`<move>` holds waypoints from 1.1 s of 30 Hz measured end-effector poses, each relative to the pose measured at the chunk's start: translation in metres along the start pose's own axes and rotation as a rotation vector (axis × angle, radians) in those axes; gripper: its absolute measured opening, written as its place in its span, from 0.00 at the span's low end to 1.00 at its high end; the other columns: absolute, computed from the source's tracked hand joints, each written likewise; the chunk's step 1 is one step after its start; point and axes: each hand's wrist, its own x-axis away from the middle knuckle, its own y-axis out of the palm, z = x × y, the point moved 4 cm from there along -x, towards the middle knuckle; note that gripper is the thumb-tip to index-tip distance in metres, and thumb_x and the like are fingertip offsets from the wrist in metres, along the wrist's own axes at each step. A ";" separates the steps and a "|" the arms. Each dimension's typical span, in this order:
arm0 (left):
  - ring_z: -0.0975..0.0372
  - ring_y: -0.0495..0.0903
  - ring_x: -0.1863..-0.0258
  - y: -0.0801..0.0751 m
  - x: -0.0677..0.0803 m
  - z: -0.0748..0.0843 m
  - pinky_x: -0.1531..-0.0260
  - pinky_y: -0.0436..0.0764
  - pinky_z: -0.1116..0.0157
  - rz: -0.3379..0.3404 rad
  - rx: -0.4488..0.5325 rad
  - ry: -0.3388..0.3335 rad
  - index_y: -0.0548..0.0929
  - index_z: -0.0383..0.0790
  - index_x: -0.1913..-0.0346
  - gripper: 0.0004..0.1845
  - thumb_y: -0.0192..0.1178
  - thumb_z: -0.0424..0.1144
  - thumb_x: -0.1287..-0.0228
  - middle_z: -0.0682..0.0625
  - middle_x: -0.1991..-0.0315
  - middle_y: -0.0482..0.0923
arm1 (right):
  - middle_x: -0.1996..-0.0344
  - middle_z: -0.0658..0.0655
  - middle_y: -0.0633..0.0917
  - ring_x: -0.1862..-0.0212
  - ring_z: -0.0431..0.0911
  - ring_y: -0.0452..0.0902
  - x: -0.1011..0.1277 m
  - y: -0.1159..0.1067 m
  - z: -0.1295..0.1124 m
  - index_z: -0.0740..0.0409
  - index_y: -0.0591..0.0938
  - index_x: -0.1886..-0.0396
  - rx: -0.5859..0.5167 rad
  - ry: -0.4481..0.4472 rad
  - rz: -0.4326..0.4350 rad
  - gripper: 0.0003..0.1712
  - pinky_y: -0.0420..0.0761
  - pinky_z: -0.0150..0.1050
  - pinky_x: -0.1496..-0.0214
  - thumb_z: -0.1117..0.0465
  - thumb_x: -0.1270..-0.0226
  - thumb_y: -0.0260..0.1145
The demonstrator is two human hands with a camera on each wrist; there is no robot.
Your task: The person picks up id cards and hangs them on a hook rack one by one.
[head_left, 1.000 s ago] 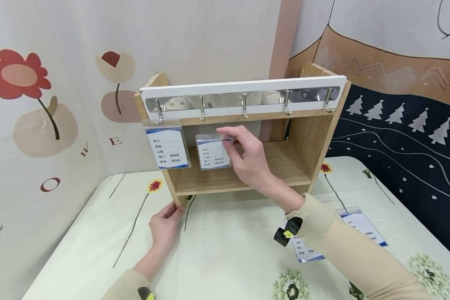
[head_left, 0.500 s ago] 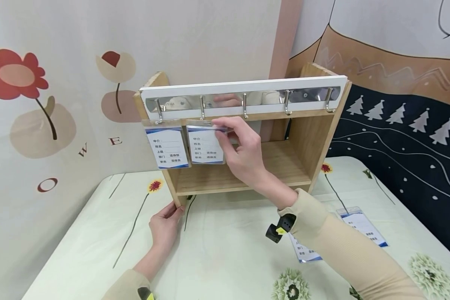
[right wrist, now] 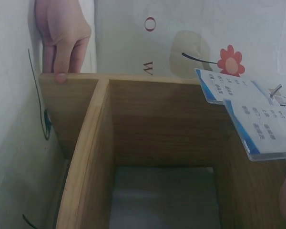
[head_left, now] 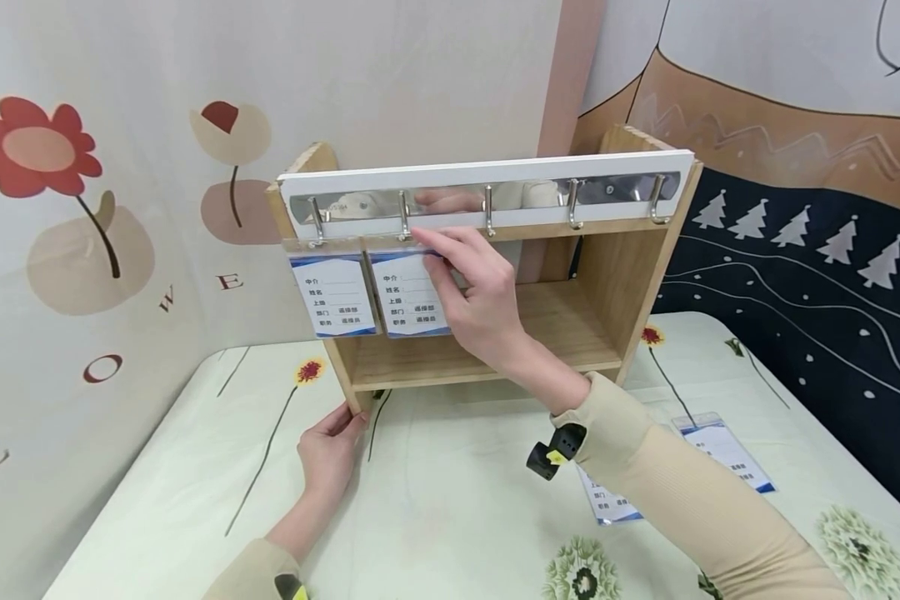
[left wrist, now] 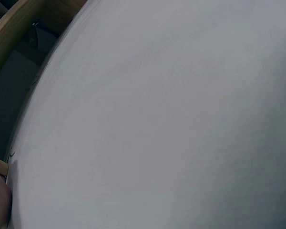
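My right hand (head_left: 483,304) pinches the top right part of a clear-sleeved name badge (head_left: 405,292) with blue trim. The badge's top edge is right at the second hook (head_left: 404,218) from the left; fingers cover its upper right corner. Beside it, another name badge (head_left: 333,296) hangs from the leftmost hook (head_left: 316,221). The hooks sit on a metal strip along the top front of a wooden shelf (head_left: 555,325). Low on the left, my left hand (head_left: 328,454) grips the shelf's bottom corner; its thumb shows on the side panel's edge in the right wrist view.
Two more badges lie on the table to the right: one badge (head_left: 727,454) in full view, another badge (head_left: 607,500) partly under the right sleeve. Three bare hooks, such as the middle hook (head_left: 489,210), continue rightward. A printed curtain (head_left: 435,75) stands behind the shelf.
My right hand has lifted the badge up and to the left, from in front of the shelf opening to the second hook. My left hand has stayed at the shelf corner.
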 end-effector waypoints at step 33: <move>0.77 0.82 0.59 -0.001 0.000 0.000 0.60 0.79 0.82 -0.010 0.013 0.005 0.83 0.34 0.38 0.20 0.67 0.32 0.31 0.36 0.46 0.83 | 0.53 0.63 0.84 0.63 0.48 0.74 0.001 0.006 0.002 0.69 0.83 0.41 0.058 0.241 -0.046 0.18 0.71 0.30 0.65 0.76 0.27 0.60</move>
